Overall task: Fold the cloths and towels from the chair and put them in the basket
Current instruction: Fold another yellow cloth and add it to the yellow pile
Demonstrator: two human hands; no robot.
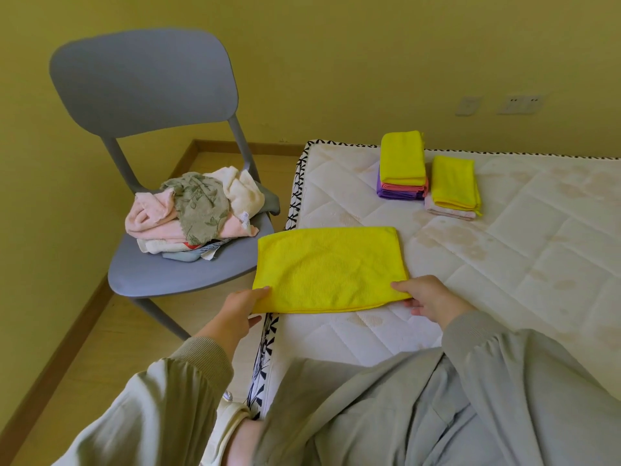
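A yellow cloth (pixel 327 269), folded once into a wide rectangle, lies flat at the mattress's near left corner and overhangs the edge. My left hand (pixel 240 306) pinches its near left corner. My right hand (pixel 426 297) pinches its near right corner. A grey chair (pixel 144 82) to the left carries a loose heap of pink, cream and green-patterned cloths (pixel 195 210). On the far part of the mattress stand two folded stacks: a taller stack (pixel 403 166) with yellow on top of pink and purple, and a lower stack (pixel 453 186) with yellow on pale pink. No basket is in view.
The white quilted mattress (pixel 504 250) stretches to the right with open surface. A yellow wall with sockets (pixel 519 104) stands behind. Wooden floor (pixel 100 338) runs between chair and mattress. My grey-clad legs fill the bottom of the view.
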